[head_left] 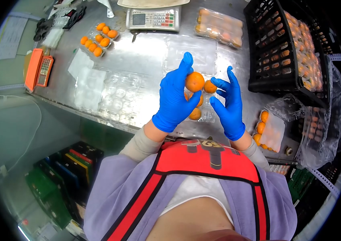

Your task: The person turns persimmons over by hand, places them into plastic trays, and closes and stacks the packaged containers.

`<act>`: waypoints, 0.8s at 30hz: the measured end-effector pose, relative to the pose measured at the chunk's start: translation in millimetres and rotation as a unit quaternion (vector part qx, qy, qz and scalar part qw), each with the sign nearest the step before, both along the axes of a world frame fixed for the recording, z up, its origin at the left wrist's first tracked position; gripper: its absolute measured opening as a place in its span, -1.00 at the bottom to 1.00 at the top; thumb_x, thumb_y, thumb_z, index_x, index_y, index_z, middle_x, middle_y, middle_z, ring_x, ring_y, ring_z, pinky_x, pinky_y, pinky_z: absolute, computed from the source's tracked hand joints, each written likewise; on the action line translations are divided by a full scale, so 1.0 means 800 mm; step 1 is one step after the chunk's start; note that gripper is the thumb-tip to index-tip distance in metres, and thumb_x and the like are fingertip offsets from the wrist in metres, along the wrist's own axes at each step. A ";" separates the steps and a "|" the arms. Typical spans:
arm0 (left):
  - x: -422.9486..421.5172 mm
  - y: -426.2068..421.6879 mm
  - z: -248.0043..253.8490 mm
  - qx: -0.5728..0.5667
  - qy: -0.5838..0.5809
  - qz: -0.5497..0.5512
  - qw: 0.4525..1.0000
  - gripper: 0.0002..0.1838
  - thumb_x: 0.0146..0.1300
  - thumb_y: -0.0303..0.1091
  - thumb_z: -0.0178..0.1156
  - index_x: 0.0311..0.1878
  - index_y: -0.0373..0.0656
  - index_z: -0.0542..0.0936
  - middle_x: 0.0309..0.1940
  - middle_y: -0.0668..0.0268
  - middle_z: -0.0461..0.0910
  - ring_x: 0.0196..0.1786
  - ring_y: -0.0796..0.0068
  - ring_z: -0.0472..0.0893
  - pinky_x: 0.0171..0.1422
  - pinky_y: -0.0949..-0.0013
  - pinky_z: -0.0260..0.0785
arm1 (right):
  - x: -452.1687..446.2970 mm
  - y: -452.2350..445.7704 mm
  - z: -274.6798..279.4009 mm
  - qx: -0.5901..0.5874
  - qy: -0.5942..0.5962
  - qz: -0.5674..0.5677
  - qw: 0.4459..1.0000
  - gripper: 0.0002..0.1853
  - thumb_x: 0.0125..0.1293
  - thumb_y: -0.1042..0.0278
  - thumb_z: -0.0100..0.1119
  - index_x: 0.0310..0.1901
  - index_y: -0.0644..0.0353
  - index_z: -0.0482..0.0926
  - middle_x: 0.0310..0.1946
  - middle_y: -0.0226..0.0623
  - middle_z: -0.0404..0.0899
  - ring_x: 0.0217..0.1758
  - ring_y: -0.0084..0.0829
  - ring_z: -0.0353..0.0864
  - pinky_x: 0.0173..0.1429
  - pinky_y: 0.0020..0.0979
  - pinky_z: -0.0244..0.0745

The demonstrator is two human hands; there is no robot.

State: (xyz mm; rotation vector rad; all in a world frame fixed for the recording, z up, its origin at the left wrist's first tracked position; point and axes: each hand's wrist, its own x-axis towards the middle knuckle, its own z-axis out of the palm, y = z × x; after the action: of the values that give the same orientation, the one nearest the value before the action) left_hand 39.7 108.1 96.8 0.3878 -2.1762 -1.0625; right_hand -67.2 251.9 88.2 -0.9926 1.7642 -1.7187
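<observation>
My left hand (173,98), in a blue glove, grips a mandarin (195,81) between thumb and fingers. Below it is a clear plastic clamshell tray (208,115) holding several mandarins, partly hidden by my left hand. One of these, a mandarin (210,86), lies at the tray's right side. Beside it my right hand (231,104), gloved in blue too, has its fingers apart and holds nothing. The index fingertip is very close to that fruit; I cannot tell whether they touch. The tray's clear lid (190,56) lies folded open on the far side.
Empty clear trays (118,96) lie left on the metal table (148,50). Filled mandarin trays (98,39) stand farther back, near a scale (153,19). A closed pack (219,28) and a black crate (269,48) of packs are right. Near the right edge, loose mandarins (260,127) sit.
</observation>
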 end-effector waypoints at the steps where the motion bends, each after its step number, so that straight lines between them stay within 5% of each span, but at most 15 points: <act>1: -0.001 0.002 -0.002 -0.007 0.000 0.003 1.000 -0.13 -0.06 -0.49 0.32 0.37 -0.24 0.15 -0.06 0.17 0.50 -0.05 0.30 0.51 0.09 0.27 0.34 | 0.000 -0.001 -0.002 -0.005 0.017 -0.005 1.000 -0.15 0.10 0.45 0.24 0.40 0.18 -0.02 0.40 -0.16 0.05 0.24 -0.32 0.38 0.21 -0.29 0.34; 5: -0.005 0.008 0.001 -0.034 -0.021 0.007 0.999 -0.13 -0.08 -0.50 0.31 0.37 -0.24 0.16 -0.15 0.17 0.51 -0.10 0.26 0.52 0.03 0.27 0.36 | 0.007 -0.012 -0.004 -0.009 0.079 -0.035 0.996 -0.18 0.10 0.45 0.25 0.38 0.21 0.04 0.38 -0.15 0.09 0.23 -0.33 0.38 0.22 -0.31 0.32; 8: -0.013 0.013 -0.001 -0.079 0.022 -0.006 0.997 -0.05 -0.19 -0.56 0.28 0.39 -0.20 0.13 -0.32 0.12 0.53 -0.31 0.11 0.54 -0.24 0.20 0.38 | 0.009 -0.023 -0.007 -0.010 0.117 -0.035 0.992 -0.18 0.09 0.43 0.27 0.37 0.22 0.06 0.38 -0.15 0.10 0.24 -0.32 0.36 0.24 -0.32 0.29; 12: -0.013 0.017 -0.001 -0.060 -0.002 -0.049 0.997 -0.15 -0.11 -0.48 0.29 0.35 -0.23 0.21 -0.29 0.13 0.55 -0.30 0.13 0.55 -0.14 0.23 0.40 | -0.011 -0.037 -0.002 -0.016 0.058 -0.082 0.995 -0.23 0.14 0.42 0.22 0.37 0.18 0.08 0.35 -0.20 0.14 0.24 -0.31 0.35 0.22 -0.33 0.28; 14: -0.011 0.013 -0.006 -0.064 -0.007 -0.036 0.997 -0.16 -0.11 -0.48 0.30 0.34 -0.23 0.22 -0.22 0.11 0.56 -0.26 0.11 0.56 -0.13 0.23 0.40 | -0.027 -0.035 -0.004 0.005 -0.041 -0.103 0.994 -0.30 0.19 0.45 0.11 0.37 0.13 0.10 0.15 -0.23 0.35 0.21 -0.37 0.35 0.21 -0.32 0.28; 16: -0.009 0.010 -0.008 -0.052 -0.010 -0.032 0.998 -0.16 -0.11 -0.48 0.30 0.34 -0.22 0.23 -0.19 0.10 0.56 -0.22 0.10 0.56 -0.10 0.23 0.40 | -0.036 -0.034 -0.007 0.004 -0.011 -0.124 0.992 -0.32 0.20 0.45 0.10 0.37 0.13 0.10 0.11 -0.18 0.39 0.19 -0.39 0.36 0.20 -0.33 0.29; 21: 0.001 -0.015 -0.011 -0.009 -0.041 -0.026 0.999 -0.18 -0.09 -0.47 0.32 0.33 -0.20 0.25 -0.07 0.11 0.54 -0.05 0.16 0.54 0.02 0.24 0.36 | -0.023 -0.034 0.002 0.021 -0.064 -0.027 0.997 -0.35 0.23 0.42 0.11 0.35 0.14 0.15 0.11 -0.17 0.37 0.15 -0.44 0.38 0.08 -0.46 0.40; 24: 0.010 -0.090 -0.048 0.080 0.008 0.064 0.995 -0.22 -0.06 -0.46 0.37 0.30 -0.15 0.30 -0.04 0.32 0.50 0.01 0.45 0.49 0.16 0.31 0.32 | -0.021 -0.032 -0.012 0.019 -0.093 -0.015 0.995 -0.39 0.24 0.46 0.09 0.34 0.16 0.19 0.05 -0.21 0.43 0.05 -0.50 0.42 0.09 -0.48 0.38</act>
State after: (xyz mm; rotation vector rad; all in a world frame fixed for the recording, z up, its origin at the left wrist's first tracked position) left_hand 48.1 35.9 58.6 0.5821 -2.0295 -1.1666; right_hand -83.9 226.3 78.2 -0.7677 1.6915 -1.7295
